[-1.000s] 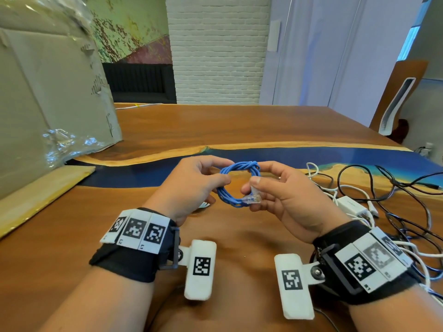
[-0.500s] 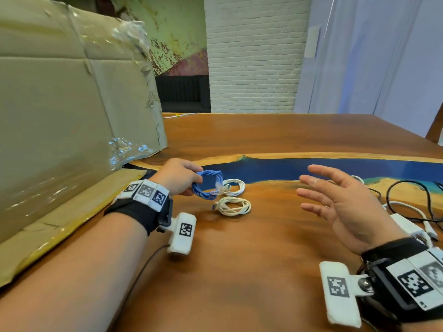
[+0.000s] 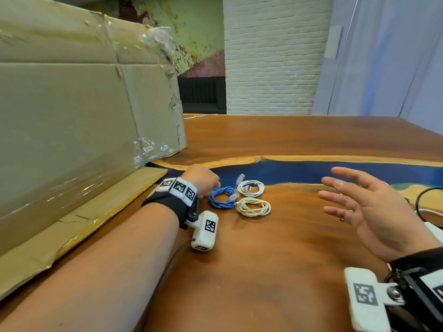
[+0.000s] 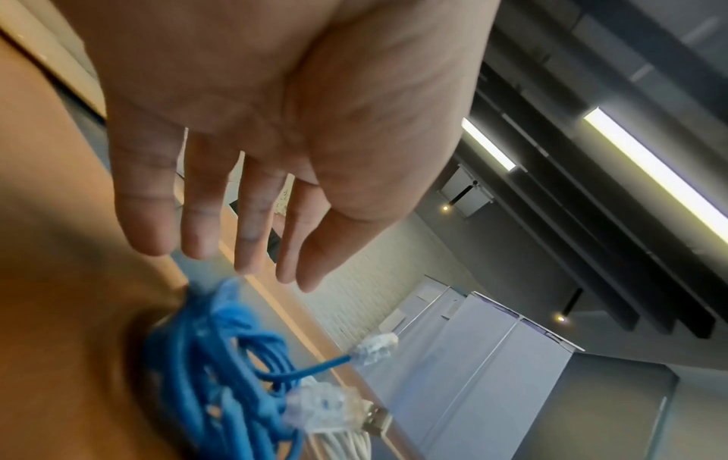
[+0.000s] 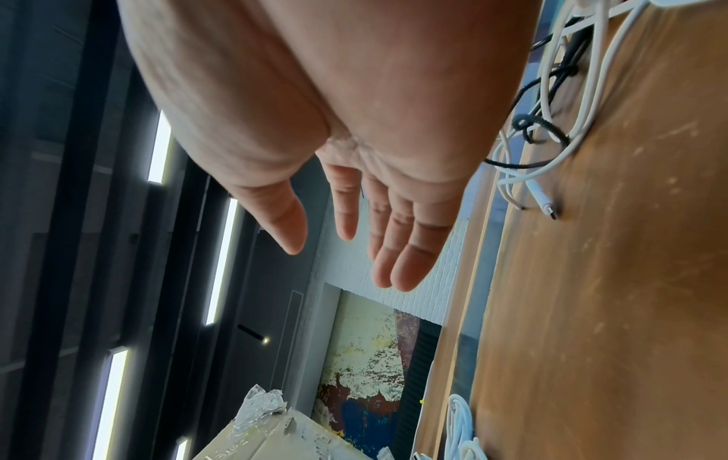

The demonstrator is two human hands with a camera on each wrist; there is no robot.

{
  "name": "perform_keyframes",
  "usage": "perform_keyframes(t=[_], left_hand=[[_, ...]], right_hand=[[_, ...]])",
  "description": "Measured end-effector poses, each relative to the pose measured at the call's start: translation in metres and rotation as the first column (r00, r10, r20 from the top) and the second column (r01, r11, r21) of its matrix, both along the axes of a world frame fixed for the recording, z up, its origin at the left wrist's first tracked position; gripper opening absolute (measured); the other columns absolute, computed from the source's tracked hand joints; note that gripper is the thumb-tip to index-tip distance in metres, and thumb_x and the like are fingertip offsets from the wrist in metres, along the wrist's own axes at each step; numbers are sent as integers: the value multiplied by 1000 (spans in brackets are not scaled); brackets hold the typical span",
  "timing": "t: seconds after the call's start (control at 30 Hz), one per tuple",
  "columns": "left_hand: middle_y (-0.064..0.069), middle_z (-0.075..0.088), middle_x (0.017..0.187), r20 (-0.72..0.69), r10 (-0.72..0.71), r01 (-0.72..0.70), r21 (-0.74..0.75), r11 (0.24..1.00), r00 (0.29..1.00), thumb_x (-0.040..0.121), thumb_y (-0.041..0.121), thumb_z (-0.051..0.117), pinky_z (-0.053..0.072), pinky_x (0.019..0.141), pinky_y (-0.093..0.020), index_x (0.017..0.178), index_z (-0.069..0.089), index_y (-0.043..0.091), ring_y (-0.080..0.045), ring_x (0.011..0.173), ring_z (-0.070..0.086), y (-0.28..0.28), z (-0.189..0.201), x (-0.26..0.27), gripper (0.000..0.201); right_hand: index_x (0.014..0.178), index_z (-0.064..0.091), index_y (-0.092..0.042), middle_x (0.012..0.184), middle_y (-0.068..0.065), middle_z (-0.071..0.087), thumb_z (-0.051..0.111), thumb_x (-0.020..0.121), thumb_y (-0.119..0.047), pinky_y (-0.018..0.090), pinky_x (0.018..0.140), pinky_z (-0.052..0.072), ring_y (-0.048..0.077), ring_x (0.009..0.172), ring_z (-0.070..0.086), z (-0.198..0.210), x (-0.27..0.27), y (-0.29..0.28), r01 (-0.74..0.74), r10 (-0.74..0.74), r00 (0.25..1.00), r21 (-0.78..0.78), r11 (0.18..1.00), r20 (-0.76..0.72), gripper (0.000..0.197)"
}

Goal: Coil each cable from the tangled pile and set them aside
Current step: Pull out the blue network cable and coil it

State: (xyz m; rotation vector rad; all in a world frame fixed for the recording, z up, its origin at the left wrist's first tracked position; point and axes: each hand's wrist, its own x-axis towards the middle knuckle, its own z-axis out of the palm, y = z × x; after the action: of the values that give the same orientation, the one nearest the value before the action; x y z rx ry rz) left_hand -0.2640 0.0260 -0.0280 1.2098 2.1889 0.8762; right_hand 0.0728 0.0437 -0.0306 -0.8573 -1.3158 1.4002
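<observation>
A coiled blue cable (image 3: 221, 197) (image 4: 220, 370) with clear plugs lies on the wooden table (image 3: 275, 271), beside two coiled white cables (image 3: 251, 188) (image 3: 254, 207). My left hand (image 3: 203, 179) (image 4: 252, 174) hovers just left of the blue coil, fingers straight and apart from it, holding nothing. My right hand (image 3: 364, 207) (image 5: 354, 218) floats open and empty above the table to the right, palm turned left. The tangled pile (image 5: 551, 124) of white and black cables lies at the far right; only its edge (image 3: 429, 207) shows in the head view.
A large cardboard box (image 3: 79, 130) with a folded-down flap stands along the left side of the table. A blue resin strip (image 3: 311, 171) runs across the table behind the coils. Bare wood lies between my arms.
My left hand carried the blue coil left, set it down beside the white coils and let go. My right hand released the coil and stayed open at the right.
</observation>
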Motion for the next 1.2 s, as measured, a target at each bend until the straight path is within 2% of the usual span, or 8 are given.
perform_keyframes(t=[0.2,0.53,0.67,0.73,0.87,0.93,1.03,1.2], left_hand=[[-5,65,108,-97,-95,81,-137,987,991,92,15,75,60,93,-44,116,72,9,-30,108,69,3,4,17,25],[-10,76,102,-390,-178,42,-331,943,903,87,18,71,59,76,-35,102,76,5,-23,80,66,6,-1,7,20],[-12,76,99,-370,-88,28,-165,986,925,93,13,57,62,82,-42,105,77,11,-30,93,73,-3,12,9,24],[-9,76,85,-317,-54,53,-10,999,947,92,8,52,63,76,-43,94,81,19,-29,84,72,-10,24,21,31],[-3,70,79,-351,-110,217,282,934,930,95,4,47,39,49,-14,93,77,26,-17,67,56,-22,39,73,37],[4,67,93,-427,-136,316,385,867,894,100,10,48,34,56,-7,100,76,30,-9,79,56,-22,37,100,34],[13,66,108,-376,-190,360,461,811,907,104,17,48,41,71,-19,119,70,33,-4,94,58,-21,28,128,31],[12,72,108,-273,-302,406,543,735,913,103,16,51,50,73,-30,128,68,35,-5,84,63,-25,15,142,35]], right_hand=[[128,64,-23,124,7,71,70,79,-29,44,83,57,27,109,72,-1,-3,-2,5,-5,1000,8,1000,12,50],[129,63,-22,114,6,76,68,90,-24,44,81,56,27,105,73,-1,-7,-7,-57,56,997,20,998,54,39],[124,66,-22,109,7,78,72,78,-31,43,80,57,27,102,74,1,-10,-14,-125,118,988,70,990,99,48],[126,65,-25,109,5,78,74,82,-27,42,81,60,23,100,74,1,-13,-19,-172,156,976,95,981,154,44],[132,61,-34,107,2,77,72,92,-17,36,77,62,20,94,75,-1,-22,-28,-215,172,955,165,963,241,44],[132,58,-39,96,2,74,73,91,-19,33,73,63,16,85,74,0,-25,-32,-189,132,962,229,955,240,48],[119,68,-38,88,6,69,72,92,-20,30,67,60,13,70,66,4,-25,-34,-93,19,976,337,937,217,33],[100,78,-22,83,-2,72,70,94,-21,32,60,58,15,72,64,3,-18,-23,34,-110,982,433,901,152,10]])
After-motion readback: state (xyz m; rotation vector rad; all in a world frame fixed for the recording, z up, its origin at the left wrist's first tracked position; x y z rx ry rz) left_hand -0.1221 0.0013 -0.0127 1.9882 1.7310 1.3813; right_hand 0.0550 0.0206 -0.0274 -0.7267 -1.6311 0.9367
